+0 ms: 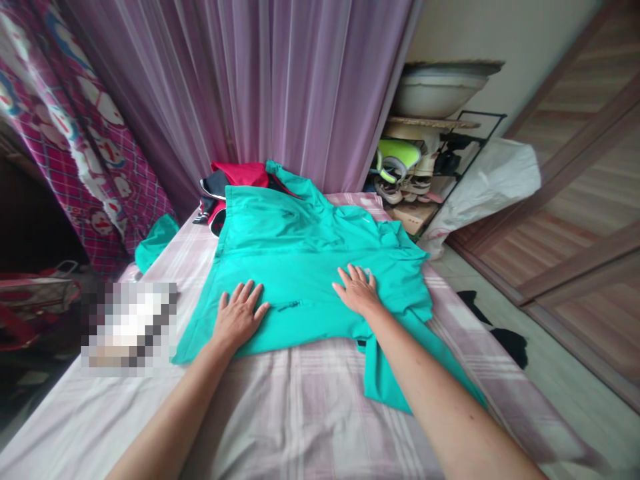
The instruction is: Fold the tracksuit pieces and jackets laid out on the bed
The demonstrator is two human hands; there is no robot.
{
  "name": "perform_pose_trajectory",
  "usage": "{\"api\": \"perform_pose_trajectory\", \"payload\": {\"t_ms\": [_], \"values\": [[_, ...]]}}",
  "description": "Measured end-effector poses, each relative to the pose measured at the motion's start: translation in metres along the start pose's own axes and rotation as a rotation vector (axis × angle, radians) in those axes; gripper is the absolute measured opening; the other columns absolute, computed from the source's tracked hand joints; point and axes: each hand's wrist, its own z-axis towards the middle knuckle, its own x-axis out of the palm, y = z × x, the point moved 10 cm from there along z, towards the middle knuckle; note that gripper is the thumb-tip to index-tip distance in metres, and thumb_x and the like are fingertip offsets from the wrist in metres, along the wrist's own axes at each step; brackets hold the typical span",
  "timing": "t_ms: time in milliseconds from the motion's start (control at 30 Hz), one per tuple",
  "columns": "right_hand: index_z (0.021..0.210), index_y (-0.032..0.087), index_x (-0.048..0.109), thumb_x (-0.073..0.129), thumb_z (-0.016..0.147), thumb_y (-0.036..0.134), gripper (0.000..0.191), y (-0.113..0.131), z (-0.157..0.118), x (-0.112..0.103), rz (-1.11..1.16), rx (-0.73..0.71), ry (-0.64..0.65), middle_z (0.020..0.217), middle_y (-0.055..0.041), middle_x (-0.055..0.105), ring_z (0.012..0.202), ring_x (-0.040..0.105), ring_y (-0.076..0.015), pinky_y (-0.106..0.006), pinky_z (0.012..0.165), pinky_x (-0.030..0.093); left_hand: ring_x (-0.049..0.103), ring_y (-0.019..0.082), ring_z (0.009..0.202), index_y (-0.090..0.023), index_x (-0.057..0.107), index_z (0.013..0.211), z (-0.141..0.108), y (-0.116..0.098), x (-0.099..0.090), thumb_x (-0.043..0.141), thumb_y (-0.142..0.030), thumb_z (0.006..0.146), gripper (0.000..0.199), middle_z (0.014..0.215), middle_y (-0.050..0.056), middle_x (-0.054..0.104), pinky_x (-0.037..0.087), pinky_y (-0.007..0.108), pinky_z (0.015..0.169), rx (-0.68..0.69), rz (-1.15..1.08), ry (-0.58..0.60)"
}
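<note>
A turquoise jacket (300,273) lies spread on the bed, its hem at the left and its collar end at the right. My left hand (239,313) rests flat on it near the hem, fingers spread, beside a dark zipped pocket (290,306). Farther right, my right hand (356,291) lies palm down on the chest part, next to a small pale logo, with its fingers apart. One sleeve (385,373) hangs toward me, partly under my right forearm. The other sleeve (295,179) stretches away toward the curtain.
Red and dark clothing (240,177) is heaped behind the jacket. A plaid sheet (300,407) covers the bed. A blurred-out item (133,323) lies at the left edge. Purple curtains (280,80) hang behind; a shoe rack (470,143) with a basin (440,90) stands at the right.
</note>
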Motion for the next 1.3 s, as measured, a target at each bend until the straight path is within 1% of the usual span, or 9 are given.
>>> {"api": "perform_pose_trajectory", "payload": {"t_ms": [100, 267, 467, 833, 1033, 1200, 1300], "values": [[0.156, 0.028, 0.029, 0.025, 0.1, 0.054, 0.062, 0.0005, -0.0008, -0.0008, -0.006, -0.002, -0.012, 0.164, -0.0094, 0.023, 0.149, 0.018, -0.0275, -0.055, 0.117, 0.014, 0.029, 0.028, 0.148, -0.028, 0.039, 0.151, 0.0016, 0.0027, 0.0013, 0.031, -0.054, 0.098, 0.059, 0.159, 0.006, 0.035, 0.024, 0.056, 0.118, -0.015, -0.009, 0.005], [0.155, 0.028, 0.031, 0.026, 0.099, 0.054, 0.062, 0.0001, -0.0004, -0.0005, 0.003, -0.008, -0.032, 0.163, -0.0098, 0.024, 0.149, 0.019, -0.0275, -0.054, 0.117, 0.013, 0.031, 0.03, 0.147, -0.028, 0.041, 0.15, 0.0027, 0.0041, -0.001, 0.033, -0.055, 0.097, 0.06, 0.158, 0.007, 0.038, 0.023, 0.056, 0.118, -0.017, -0.053, -0.037], [0.155, 0.029, 0.03, 0.025, 0.099, 0.056, 0.062, -0.0019, 0.0026, 0.0028, 0.031, 0.001, -0.016, 0.164, -0.0093, 0.022, 0.149, 0.018, -0.0271, -0.055, 0.117, 0.014, 0.028, 0.03, 0.148, -0.027, 0.04, 0.151, 0.0015, 0.0032, 0.0006, 0.032, -0.055, 0.097, 0.061, 0.159, 0.007, 0.035, 0.023, 0.056, 0.118, -0.016, -0.041, -0.01], [0.156, 0.03, 0.027, 0.025, 0.099, 0.055, 0.062, -0.0009, 0.0008, -0.0004, 0.033, 0.02, 0.023, 0.165, -0.0076, 0.02, 0.15, 0.016, -0.0251, -0.054, 0.118, 0.013, 0.026, 0.028, 0.149, -0.027, 0.038, 0.151, 0.0014, 0.0028, -0.0007, 0.029, -0.056, 0.098, 0.062, 0.161, 0.006, 0.032, 0.021, 0.055, 0.119, -0.031, -0.044, 0.014], [0.156, 0.03, 0.027, 0.023, 0.098, 0.056, 0.063, -0.0019, 0.003, 0.0017, 0.05, 0.018, 0.023, 0.165, -0.0076, 0.02, 0.15, 0.015, -0.0256, -0.054, 0.118, 0.012, 0.027, 0.029, 0.149, -0.027, 0.038, 0.151, 0.0019, 0.0041, -0.0001, 0.028, -0.057, 0.098, 0.063, 0.16, 0.006, 0.033, 0.021, 0.056, 0.118, -0.025, -0.054, -0.01], [0.156, 0.031, 0.027, 0.023, 0.098, 0.055, 0.063, -0.0024, 0.0037, 0.0032, 0.049, 0.019, 0.032, 0.165, -0.0077, 0.019, 0.15, 0.016, -0.0252, -0.055, 0.117, 0.013, 0.027, 0.029, 0.148, -0.028, 0.039, 0.151, 0.0024, 0.0047, 0.0022, 0.028, -0.058, 0.097, 0.063, 0.16, 0.006, 0.034, 0.021, 0.055, 0.118, -0.021, -0.051, -0.001], [0.155, 0.03, 0.028, 0.024, 0.098, 0.055, 0.063, -0.0025, 0.0031, 0.0018, 0.045, 0.023, 0.021, 0.165, -0.0075, 0.02, 0.15, 0.017, -0.025, -0.054, 0.118, 0.012, 0.026, 0.029, 0.149, -0.028, 0.038, 0.151, 0.0023, 0.0046, 0.002, 0.027, -0.059, 0.097, 0.063, 0.16, 0.006, 0.034, 0.021, 0.056, 0.118, -0.016, -0.048, -0.009]]}}
